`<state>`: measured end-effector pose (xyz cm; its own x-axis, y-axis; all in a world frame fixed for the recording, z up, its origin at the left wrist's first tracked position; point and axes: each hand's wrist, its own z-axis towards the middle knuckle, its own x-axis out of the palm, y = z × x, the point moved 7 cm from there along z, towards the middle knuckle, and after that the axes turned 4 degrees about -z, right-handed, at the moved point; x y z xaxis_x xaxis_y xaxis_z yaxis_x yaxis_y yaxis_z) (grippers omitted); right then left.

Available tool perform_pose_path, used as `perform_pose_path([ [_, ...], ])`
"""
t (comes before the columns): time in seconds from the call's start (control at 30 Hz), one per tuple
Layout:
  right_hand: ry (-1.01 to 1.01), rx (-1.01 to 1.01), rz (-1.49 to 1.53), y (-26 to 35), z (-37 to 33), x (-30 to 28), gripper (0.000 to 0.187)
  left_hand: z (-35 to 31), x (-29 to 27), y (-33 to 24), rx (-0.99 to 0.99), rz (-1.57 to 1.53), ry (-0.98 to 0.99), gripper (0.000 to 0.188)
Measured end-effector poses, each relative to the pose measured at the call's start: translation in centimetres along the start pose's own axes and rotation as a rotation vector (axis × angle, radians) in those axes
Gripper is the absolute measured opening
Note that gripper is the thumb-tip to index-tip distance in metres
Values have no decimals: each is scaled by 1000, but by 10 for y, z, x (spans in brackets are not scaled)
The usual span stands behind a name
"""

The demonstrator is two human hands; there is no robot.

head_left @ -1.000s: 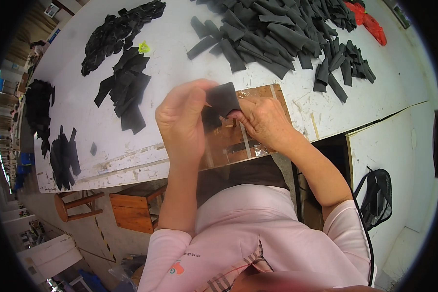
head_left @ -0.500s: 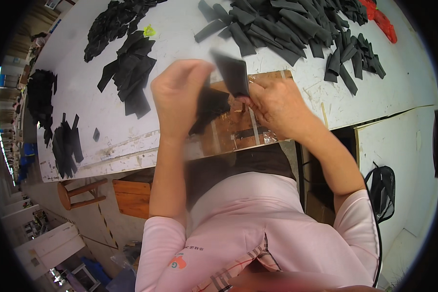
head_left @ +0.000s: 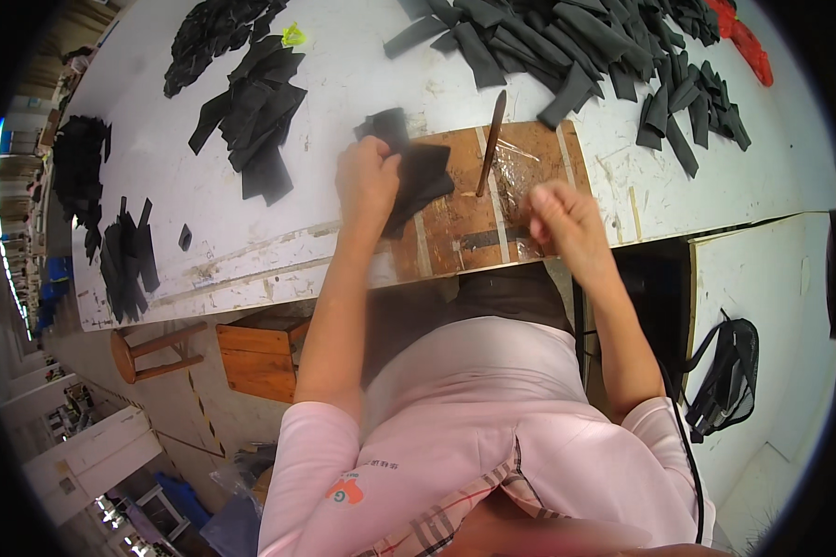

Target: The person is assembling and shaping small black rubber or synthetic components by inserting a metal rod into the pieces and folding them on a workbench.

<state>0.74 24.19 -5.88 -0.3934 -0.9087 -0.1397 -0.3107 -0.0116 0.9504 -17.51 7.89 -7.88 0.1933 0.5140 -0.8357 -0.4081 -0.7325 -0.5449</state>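
A brown wooden board [head_left: 446, 249] with strips of clear tape lies at the table's front edge. From it a slim dark brown rod [head_left: 493, 139] stands up. My left hand [head_left: 367, 181] is closed on a black fabric piece [head_left: 385, 128], left of the rod. Under and beside that hand, a small stack of black fabric pieces [head_left: 425, 178] covers the board's left part. To the rod's right, over the board's right edge, my right hand [head_left: 567, 223] has its fingers curled in, with nothing seen in them.
A large heap of dark rolled fabric pieces [head_left: 548, 42] lies at the far side, with a smaller group [head_left: 687, 107] on the right. Other black piles [head_left: 255, 121] lie on the left. A red bag [head_left: 745, 46] is at far right. A wooden stool [head_left: 158, 353] stands below.
The dark piece between my hands at the rod has come away, leaving the rod bare. My left hand now has a black piece over the stack; my right hand has moved right and nearer.
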Motion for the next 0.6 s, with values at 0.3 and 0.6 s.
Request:
perform_pose_path([
  [0.3,163,-127,-392,0,-21,38,23,-5,-11,-54,539,-66,-280,16],
  [0.6,206,-198,-444,9,-30,46,23,6,-27,-43,477,-94,-182,6],
])
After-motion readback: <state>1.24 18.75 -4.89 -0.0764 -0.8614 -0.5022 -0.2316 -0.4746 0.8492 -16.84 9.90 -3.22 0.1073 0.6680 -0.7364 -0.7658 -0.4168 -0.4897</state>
